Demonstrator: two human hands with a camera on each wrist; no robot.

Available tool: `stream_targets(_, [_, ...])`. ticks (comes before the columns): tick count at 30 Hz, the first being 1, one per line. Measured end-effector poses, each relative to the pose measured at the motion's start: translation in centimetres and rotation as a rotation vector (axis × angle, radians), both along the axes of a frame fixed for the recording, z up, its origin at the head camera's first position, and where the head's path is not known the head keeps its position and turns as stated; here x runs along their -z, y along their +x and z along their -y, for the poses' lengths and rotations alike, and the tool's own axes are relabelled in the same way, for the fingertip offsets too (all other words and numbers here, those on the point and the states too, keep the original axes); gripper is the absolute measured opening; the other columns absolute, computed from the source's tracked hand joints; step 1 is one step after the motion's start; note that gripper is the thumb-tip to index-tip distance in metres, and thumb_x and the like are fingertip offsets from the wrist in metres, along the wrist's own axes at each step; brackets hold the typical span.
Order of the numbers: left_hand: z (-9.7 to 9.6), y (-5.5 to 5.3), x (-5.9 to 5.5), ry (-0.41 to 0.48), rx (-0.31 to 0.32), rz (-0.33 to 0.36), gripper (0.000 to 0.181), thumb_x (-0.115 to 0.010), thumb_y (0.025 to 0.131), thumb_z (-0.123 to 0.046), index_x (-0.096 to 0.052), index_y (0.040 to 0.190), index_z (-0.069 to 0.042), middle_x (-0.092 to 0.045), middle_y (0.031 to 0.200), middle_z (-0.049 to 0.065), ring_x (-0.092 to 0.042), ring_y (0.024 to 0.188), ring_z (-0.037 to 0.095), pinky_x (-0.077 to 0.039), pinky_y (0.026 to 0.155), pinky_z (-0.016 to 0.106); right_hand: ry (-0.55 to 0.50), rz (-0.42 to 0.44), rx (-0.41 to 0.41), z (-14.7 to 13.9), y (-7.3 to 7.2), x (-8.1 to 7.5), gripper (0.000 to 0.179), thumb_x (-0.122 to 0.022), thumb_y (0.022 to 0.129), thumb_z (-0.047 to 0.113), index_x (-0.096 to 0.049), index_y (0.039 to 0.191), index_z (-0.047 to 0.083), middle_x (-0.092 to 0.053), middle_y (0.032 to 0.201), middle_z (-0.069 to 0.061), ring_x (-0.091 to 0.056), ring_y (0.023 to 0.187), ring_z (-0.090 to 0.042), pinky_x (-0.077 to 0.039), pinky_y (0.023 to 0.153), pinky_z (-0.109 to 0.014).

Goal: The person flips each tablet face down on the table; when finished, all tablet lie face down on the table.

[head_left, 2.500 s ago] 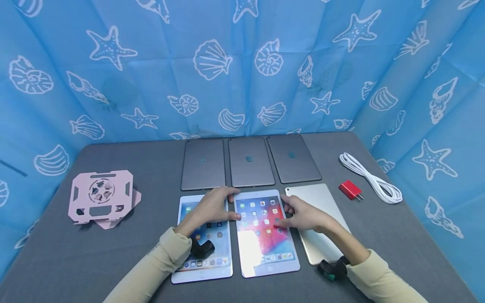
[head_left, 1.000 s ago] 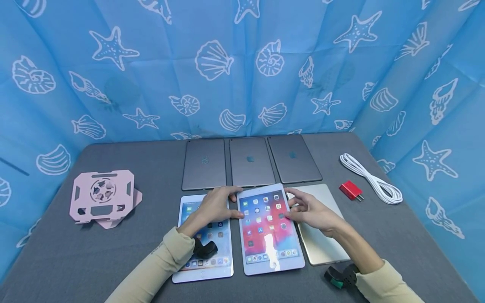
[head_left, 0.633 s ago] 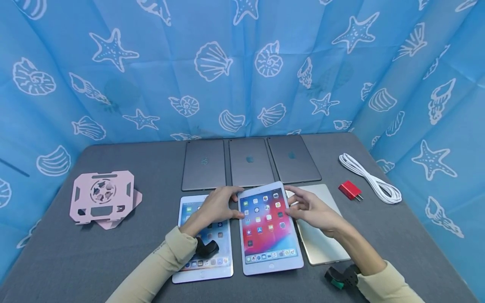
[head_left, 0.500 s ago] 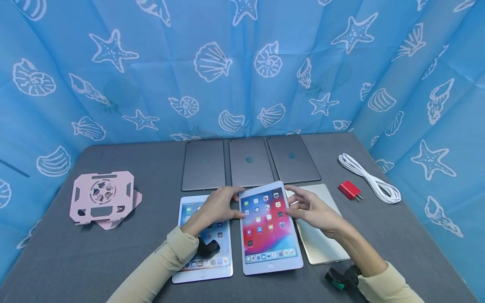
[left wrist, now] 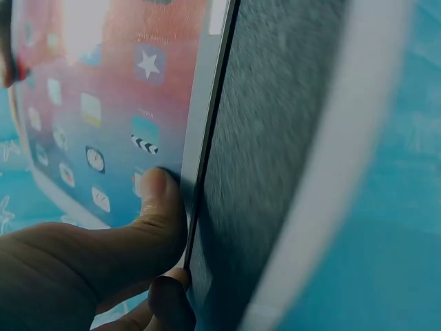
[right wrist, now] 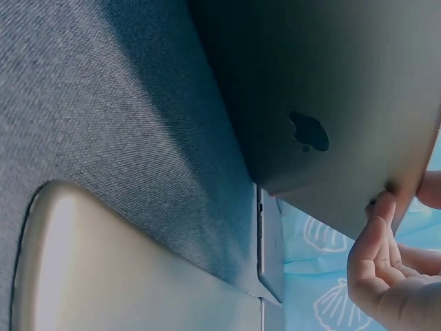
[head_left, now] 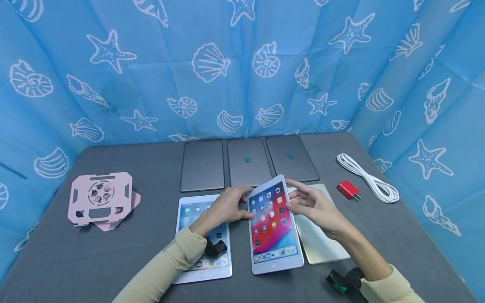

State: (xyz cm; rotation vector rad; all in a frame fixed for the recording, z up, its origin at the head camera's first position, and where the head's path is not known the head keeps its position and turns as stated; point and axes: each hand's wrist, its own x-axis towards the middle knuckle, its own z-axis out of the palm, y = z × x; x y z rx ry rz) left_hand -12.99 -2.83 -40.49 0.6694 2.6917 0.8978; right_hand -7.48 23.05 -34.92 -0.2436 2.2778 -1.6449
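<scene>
Both hands hold a white-framed tablet, its screen lit with app icons, its right side raised off the table. My left hand grips the left edge near the top, thumb on the screen in the left wrist view, where the tablet stands slanted. My right hand pinches the upper right edge. From the right wrist, the tablet's grey back with a dark apple logo shows, and the right hand's fingers press behind it. A second lit tablet lies under the left forearm.
A silver tablet lies face down beneath the right hand. Behind are three dark grey tablets, backs up. A pink stand is at left. A red charger and a coiled white cable lie at right; a blue curtain hangs behind.
The middle tablet lay flat at first; its right side has risen and it has turned and shifted right. Both hands have stayed on its edges, the left moving right with it.
</scene>
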Motion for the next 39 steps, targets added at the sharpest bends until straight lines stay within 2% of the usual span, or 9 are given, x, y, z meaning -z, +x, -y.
stream_targets(6, [-1.3, 0.1, 0.0, 0.005, 0.027, -0.018, 0.076, -0.087, 0.082, -0.031, -0.054, 0.146, -0.006, -0.064, 0.108, 0.005, -0.056, 0.091, 0.015, -0.046, 0.079, 0.029, -0.036, -0.021, -0.002, -0.3, 0.2, -0.6, 0.069, -0.062, 0.101, 0.013, -0.029, 0.159, 0.001, -0.054, 0.126, -0.028, -0.069, 0.102, -0.009, -0.057, 0.089, -0.027])
stream_targets(12, [-2.6, 0.1, 0.2, 0.039, 0.043, -0.006, 0.074, -0.087, 0.083, -0.029, -0.053, 0.145, -0.006, -0.064, 0.104, 0.004, -0.054, 0.085, 0.013, -0.043, 0.076, 0.027, -0.042, -0.033, -0.005, -0.4, 0.4, -1.0, 0.067, -0.061, 0.102, 0.014, -0.03, 0.16, 0.004, -0.053, 0.126, -0.028, -0.068, 0.104, -0.009, -0.056, 0.09, -0.025])
stream_targets(15, [-3.2, 0.1, 0.3, 0.041, 0.044, 0.001, 0.074, -0.087, 0.083, -0.03, -0.052, 0.145, -0.007, -0.065, 0.104, 0.003, -0.054, 0.085, 0.013, -0.043, 0.076, 0.026, -0.02, -0.046, -0.009, -0.5, 0.5, -1.2, 0.066, -0.06, 0.102, 0.015, -0.03, 0.16, 0.005, -0.053, 0.128, -0.028, -0.067, 0.107, -0.014, -0.056, 0.09, -0.027])
stream_targets(20, [-4.2, 0.1, 0.4, 0.043, 0.038, 0.008, 0.077, -0.088, 0.082, -0.032, -0.052, 0.146, -0.01, -0.066, 0.105, 0.002, -0.053, 0.083, 0.012, -0.042, 0.073, 0.026, 0.051, -0.1, -0.015, -0.6, 0.8, -1.4, 0.064, -0.059, 0.103, 0.018, -0.031, 0.16, 0.009, -0.054, 0.132, -0.025, -0.063, 0.112, -0.028, -0.054, 0.093, -0.038])
stream_targets(27, [-5.1, 0.3, 0.8, 0.06, 0.048, 0.009, 0.08, -0.086, 0.083, -0.033, -0.047, 0.15, -0.013, -0.065, 0.108, 0.002, -0.052, 0.072, 0.009, -0.038, 0.06, 0.021, 0.053, -0.13, -0.04, -0.2, 0.9, -1.2, 0.064, -0.059, 0.104, 0.017, -0.031, 0.161, 0.013, -0.053, 0.139, -0.027, -0.062, 0.121, -0.036, -0.054, 0.099, -0.053])
stream_targets(31, [-4.9, 0.4, 0.8, 0.075, 0.058, 0.014, 0.08, -0.085, 0.084, -0.034, -0.046, 0.152, -0.015, -0.068, 0.107, 0.001, -0.053, 0.072, 0.007, -0.039, 0.062, 0.021, 0.07, -0.137, -0.053, 0.3, 0.8, -1.1, 0.064, -0.06, 0.104, 0.019, -0.031, 0.161, 0.016, -0.051, 0.143, -0.027, -0.06, 0.126, -0.041, -0.054, 0.1, -0.055])
stream_targets(34, [-4.2, 0.4, 0.4, 0.146, 0.087, 0.053, 0.077, -0.082, 0.088, -0.03, -0.045, 0.153, -0.012, -0.07, 0.103, 0.003, -0.053, 0.066, 0.004, -0.042, 0.061, 0.021, 0.081, -0.136, -0.058, 0.7, 0.8, -1.0, 0.065, -0.061, 0.104, 0.021, -0.031, 0.162, 0.017, -0.049, 0.145, -0.027, -0.059, 0.128, -0.042, -0.055, 0.099, -0.053])
stream_targets(37, [-3.3, 0.0, -0.2, 0.281, 0.128, 0.108, 0.071, -0.076, 0.093, -0.023, -0.043, 0.154, -0.006, -0.073, 0.098, 0.007, -0.055, 0.055, 0.003, -0.047, 0.055, 0.021, 0.089, -0.136, -0.063, 1.1, 0.7, -1.0, 0.066, -0.062, 0.103, 0.022, -0.031, 0.162, 0.017, -0.047, 0.146, -0.027, -0.058, 0.129, -0.042, -0.056, 0.099, -0.051])
stream_targets(39, [-2.8, -0.3, -0.9, 0.377, 0.145, 0.135, 0.066, -0.071, 0.097, -0.02, -0.041, 0.154, -0.004, -0.074, 0.098, 0.012, -0.063, 0.054, 0.013, -0.05, 0.052, 0.022, 0.095, -0.136, -0.064, 1.3, 0.7, -1.0, 0.067, -0.062, 0.103, 0.022, -0.031, 0.161, 0.018, -0.047, 0.147, -0.027, -0.058, 0.13, -0.042, -0.056, 0.099, -0.05])
